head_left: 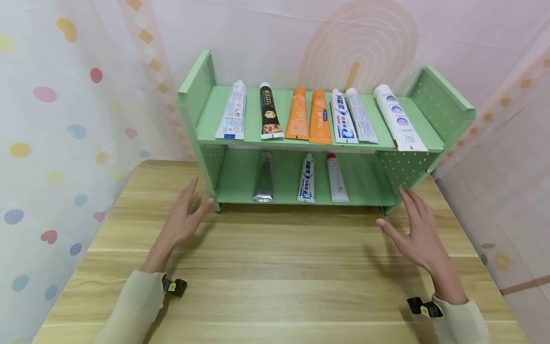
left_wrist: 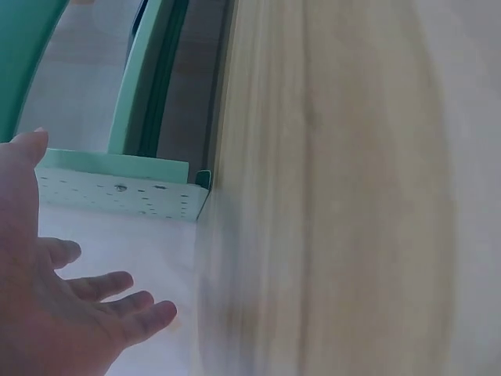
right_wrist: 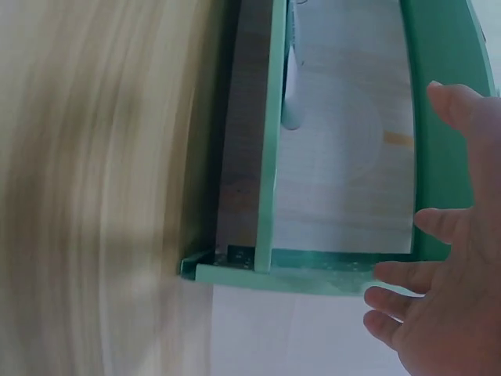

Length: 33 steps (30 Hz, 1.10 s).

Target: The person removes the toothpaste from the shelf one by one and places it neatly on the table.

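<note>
Two hands: left hand and right hand, both released, fingers extended, grasping nothing.
Green shelf: two tiers, standing along the back edge of the desk.
Left side: the left hand is toward the desk's left edge, near the green shelf's lower front corner; whether it touches cannot be told.
Right side: the right hand is toward the desk's right edge, near the other lower front corner; contact cannot be told there either.
Upper tier, left to right: white tube with a blue square, black tube, plain-faced orange tube, orange tube marked BE YOU, blue-and-white tube, white tube with fine print, large white tube with purple circles; all lie with caps toward the back.
Lower tier, left to right: silver-grey tube, small blue-and-white tube, red-capped tube, well apart from one another.
Sleeves: pale left sleeve and pale right sleeve, over the desk's front part.
Backdrop: patterned cloth behind the desk's back edge.
</note>
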Motion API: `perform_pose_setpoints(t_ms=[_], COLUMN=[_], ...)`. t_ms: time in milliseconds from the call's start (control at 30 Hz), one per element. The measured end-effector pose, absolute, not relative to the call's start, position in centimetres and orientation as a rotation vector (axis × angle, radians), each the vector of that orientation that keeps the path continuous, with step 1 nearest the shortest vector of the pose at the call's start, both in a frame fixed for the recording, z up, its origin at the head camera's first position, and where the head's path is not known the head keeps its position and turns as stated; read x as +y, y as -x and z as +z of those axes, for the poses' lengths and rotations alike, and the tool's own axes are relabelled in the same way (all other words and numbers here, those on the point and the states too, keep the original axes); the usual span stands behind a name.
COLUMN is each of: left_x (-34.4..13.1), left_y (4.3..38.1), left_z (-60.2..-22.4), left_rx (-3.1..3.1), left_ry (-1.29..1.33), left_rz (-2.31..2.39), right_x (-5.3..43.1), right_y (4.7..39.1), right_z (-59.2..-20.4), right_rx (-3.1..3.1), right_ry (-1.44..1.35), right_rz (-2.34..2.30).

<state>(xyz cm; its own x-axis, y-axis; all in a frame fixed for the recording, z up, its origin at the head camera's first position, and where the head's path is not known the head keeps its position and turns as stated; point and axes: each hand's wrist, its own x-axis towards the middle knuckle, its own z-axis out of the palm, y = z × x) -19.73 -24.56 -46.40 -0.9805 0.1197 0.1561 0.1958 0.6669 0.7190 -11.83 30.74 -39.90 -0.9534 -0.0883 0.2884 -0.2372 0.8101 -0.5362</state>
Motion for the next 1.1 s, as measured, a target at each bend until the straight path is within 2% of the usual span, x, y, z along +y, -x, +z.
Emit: perform_pose_setpoints(t_ms=[400,1100], left_x=[-23.8,-22.6], left_y=[20.9,23.1], left_z=[-46.5,-47.3], left_rx=[-2.711,-2.555], left_ry=[0.301,0.383], left_rz=[-1.478,-1.871], right_x=[29.6,27.7], right_y=[14.1,16.1], right_z=[-39.3,-38.9], right_rx=[-2.759,-2.744], right_ry=[-0.279,-0.29], right_rz=[0.994,1.257])
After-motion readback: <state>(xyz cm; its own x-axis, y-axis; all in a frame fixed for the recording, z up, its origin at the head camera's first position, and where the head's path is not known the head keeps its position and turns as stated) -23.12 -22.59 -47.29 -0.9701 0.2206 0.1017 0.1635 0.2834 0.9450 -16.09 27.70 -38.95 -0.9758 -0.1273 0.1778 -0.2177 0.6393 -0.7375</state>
